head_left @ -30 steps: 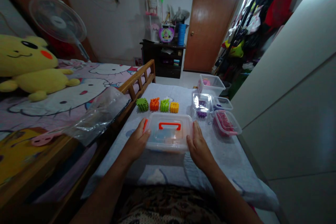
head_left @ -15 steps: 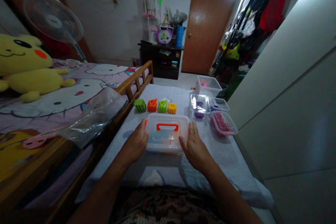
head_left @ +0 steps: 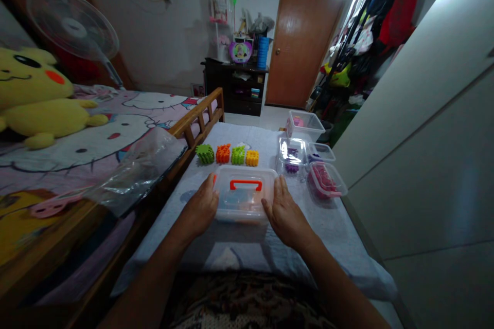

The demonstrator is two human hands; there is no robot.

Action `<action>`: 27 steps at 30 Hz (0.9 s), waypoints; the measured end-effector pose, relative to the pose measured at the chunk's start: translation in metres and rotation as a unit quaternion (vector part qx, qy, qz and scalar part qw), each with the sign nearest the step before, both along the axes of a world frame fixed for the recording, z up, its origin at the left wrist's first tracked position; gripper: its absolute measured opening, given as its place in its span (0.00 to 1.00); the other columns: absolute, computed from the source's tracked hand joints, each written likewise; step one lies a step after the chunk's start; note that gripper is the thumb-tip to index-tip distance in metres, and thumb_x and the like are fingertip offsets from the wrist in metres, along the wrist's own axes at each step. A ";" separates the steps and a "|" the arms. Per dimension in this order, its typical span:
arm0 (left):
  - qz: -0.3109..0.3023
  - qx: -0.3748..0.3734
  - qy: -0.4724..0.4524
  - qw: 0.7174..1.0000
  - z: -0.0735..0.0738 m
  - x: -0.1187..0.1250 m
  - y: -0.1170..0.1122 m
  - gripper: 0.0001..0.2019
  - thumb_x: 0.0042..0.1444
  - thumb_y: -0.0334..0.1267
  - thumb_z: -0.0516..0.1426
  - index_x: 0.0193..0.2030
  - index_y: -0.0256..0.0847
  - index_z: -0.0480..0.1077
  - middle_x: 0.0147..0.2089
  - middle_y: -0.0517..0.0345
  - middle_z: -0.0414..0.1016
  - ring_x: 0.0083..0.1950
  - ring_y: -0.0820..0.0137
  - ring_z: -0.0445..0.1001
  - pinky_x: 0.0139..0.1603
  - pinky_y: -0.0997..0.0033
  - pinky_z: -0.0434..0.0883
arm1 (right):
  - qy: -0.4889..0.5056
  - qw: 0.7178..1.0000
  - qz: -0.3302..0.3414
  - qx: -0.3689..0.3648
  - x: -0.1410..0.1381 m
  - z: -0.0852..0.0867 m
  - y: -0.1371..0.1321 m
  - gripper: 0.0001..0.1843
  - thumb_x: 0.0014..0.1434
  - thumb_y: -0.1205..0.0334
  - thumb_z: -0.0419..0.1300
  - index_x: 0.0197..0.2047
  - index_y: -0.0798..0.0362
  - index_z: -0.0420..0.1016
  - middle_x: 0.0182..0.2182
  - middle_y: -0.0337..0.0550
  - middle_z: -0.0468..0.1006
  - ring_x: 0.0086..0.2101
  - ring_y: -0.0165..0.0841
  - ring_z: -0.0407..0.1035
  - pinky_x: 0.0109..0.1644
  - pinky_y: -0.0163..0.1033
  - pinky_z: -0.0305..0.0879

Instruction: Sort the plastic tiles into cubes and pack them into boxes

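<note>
Between my two hands is a clear plastic storage box [head_left: 243, 205] with an orange handle on its lid; blurred coloured contents show through it. My left hand [head_left: 203, 204] grips its left side near an orange clip. Against the right side presses my right hand [head_left: 284, 211], fingers straight and together, thumb at the lid's edge. Just beyond the box stand a dark green block [head_left: 205, 153], an orange block [head_left: 223, 153], a light green block [head_left: 238, 154] and a yellow block [head_left: 252, 158], all with notched edges.
Right of the box are a clear container with purple pieces [head_left: 292, 157], a container of dark pink pieces [head_left: 326, 181] and a taller clear bin [head_left: 304, 126]. A wooden bed rail [head_left: 198, 113] borders the cloth-covered table [head_left: 239, 259] on the left; a pale cabinet [head_left: 436, 164] stands right.
The view has shifted slightly. Both hands stay on the sides of the storage box, and the blocks and other containers have not moved.
</note>
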State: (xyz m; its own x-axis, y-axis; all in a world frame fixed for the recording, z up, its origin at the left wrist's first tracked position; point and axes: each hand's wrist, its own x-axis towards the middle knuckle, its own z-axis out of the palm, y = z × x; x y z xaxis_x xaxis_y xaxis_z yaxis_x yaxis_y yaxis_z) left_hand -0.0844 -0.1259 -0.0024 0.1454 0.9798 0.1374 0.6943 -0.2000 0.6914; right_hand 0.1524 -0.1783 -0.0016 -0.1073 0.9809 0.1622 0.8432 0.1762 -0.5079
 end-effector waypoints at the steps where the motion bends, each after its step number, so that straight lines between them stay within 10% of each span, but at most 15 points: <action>1: 0.001 -0.008 -0.010 1.000 0.001 0.000 0.000 0.33 0.61 0.43 0.45 0.69 0.25 0.55 0.71 0.35 0.60 0.72 0.55 0.59 0.73 0.53 0.54 | 0.019 1.000 -0.007 -0.013 0.001 -0.001 0.000 0.42 0.69 0.46 0.43 0.72 0.72 0.46 0.71 0.69 0.45 0.71 0.49 0.34 0.73 0.58 0.41; 6: 0.031 -0.080 -0.139 0.987 -0.002 -0.007 0.003 0.35 0.59 0.53 0.53 0.69 0.36 0.56 0.69 0.39 0.63 0.69 0.53 0.63 0.69 0.52 0.61 | 0.159 0.985 -0.060 -0.019 0.011 -0.005 -0.002 0.42 0.65 0.44 0.49 0.73 0.61 0.44 0.71 0.63 0.48 0.69 0.47 0.47 0.71 0.57 0.49; 10: 0.053 -0.184 -0.293 0.937 -0.001 -0.014 0.005 0.37 0.53 0.58 0.58 0.64 0.37 0.60 0.55 0.43 0.75 0.48 0.57 0.79 0.46 0.60 0.76 | 0.267 0.954 -0.113 -0.075 0.021 -0.004 -0.005 0.40 0.62 0.44 0.54 0.70 0.57 0.51 0.54 0.57 0.71 0.45 0.42 0.73 0.50 0.50 0.72; 15: 0.052 -0.233 -0.378 0.895 0.008 -0.016 0.001 0.36 0.47 0.54 0.65 0.59 0.37 0.64 0.38 0.55 0.78 0.33 0.65 0.78 0.30 0.70 0.73 | 0.383 0.911 -0.074 -0.137 0.021 -0.006 -0.007 0.35 0.61 0.44 0.56 0.65 0.54 0.56 0.31 0.36 0.69 0.27 0.31 0.67 0.26 0.37 0.68; 27: 0.040 -0.213 -0.399 0.891 0.010 -0.009 0.012 0.37 0.45 0.50 0.67 0.61 0.35 0.64 0.38 0.56 0.78 0.34 0.65 0.78 0.33 0.69 0.73 | 0.428 0.893 -0.058 -0.124 0.025 0.000 -0.001 0.31 0.62 0.46 0.57 0.63 0.53 0.59 0.32 0.35 0.68 0.27 0.29 0.66 0.26 0.35 0.67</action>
State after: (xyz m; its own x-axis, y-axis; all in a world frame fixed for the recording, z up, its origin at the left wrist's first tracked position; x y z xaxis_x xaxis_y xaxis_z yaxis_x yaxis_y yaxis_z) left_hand -0.0933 -0.1143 0.0073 0.0958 0.9705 -0.2211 -0.0514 0.2267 0.9726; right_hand 0.1773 -0.1798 -0.0019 0.0565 0.9945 -0.0880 0.1315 -0.0948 -0.9868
